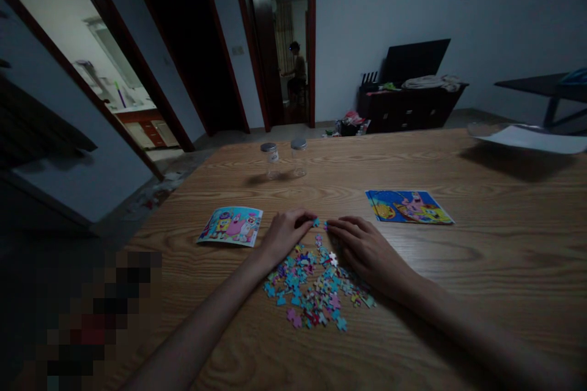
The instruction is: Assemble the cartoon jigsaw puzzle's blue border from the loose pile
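Observation:
My left hand (287, 229) is closed, its thumb and forefinger pinching a small blue jigsaw piece (316, 222) at the fingertips. Just across from it, my right hand (367, 247) has its fingertips on another small blue and purple jigsaw piece (326, 226); its thumb is mostly hidden. A narrow gap separates the two pieces. Below and between my forearms lies a loose pile of jigsaw pieces (316, 287), mostly light blue with pink, yellow and purple. One pale piece (333, 258) stands out close to my right hand.
Beyond my left hand lies a cartoon picture sheet (233, 226); a blue one (408, 206) lies to the right. Two clear jars, a left one (272, 162) and a right one (299, 159), stand farther back on the wooden table (504, 256). A person (298, 67) is visible through a doorway.

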The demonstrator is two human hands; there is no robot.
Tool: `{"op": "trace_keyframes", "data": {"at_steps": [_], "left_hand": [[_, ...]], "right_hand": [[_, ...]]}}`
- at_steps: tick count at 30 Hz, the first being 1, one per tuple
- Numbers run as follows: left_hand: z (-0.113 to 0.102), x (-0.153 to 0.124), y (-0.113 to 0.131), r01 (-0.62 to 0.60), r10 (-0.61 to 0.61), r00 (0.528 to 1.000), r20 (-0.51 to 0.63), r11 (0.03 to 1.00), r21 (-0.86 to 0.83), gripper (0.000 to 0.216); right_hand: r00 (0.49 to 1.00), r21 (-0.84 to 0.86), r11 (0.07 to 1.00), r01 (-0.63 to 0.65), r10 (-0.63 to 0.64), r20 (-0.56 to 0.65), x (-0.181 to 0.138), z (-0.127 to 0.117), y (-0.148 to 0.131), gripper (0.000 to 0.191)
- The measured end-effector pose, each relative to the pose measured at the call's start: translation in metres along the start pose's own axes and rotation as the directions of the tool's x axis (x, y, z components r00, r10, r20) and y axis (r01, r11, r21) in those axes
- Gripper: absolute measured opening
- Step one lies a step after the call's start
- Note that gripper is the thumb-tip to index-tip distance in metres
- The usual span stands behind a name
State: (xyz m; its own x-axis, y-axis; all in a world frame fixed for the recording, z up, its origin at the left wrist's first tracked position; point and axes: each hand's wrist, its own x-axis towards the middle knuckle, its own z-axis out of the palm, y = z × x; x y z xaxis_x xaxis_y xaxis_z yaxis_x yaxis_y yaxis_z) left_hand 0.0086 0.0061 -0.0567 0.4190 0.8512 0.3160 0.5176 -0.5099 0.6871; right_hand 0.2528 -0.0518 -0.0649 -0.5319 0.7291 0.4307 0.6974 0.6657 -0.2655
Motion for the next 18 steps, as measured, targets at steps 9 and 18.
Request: {"op": "trace_keyframes", "data": {"at_steps": [9, 18], "left_hand": [[-0.0038, -0.0087, 0.0061, -0.204, 0.19, 0.979, 0.075, 0.938, 0.279, 0.014], [-0.0026, -0.0085, 0.0066, -0.197, 0.174, 0.98, 0.098, 0.924, 0.328, 0.016]], "right_hand": [[0.998, 0.004, 1.0, -0.005, 0.004, 0.059, 0.0023, -0.0017, -0.0014, 0.048], [0.999, 0.061, 0.998, 0.002, -0.005, 0.054, 0.004, -0.003, -0.0037, 0.045]]}}
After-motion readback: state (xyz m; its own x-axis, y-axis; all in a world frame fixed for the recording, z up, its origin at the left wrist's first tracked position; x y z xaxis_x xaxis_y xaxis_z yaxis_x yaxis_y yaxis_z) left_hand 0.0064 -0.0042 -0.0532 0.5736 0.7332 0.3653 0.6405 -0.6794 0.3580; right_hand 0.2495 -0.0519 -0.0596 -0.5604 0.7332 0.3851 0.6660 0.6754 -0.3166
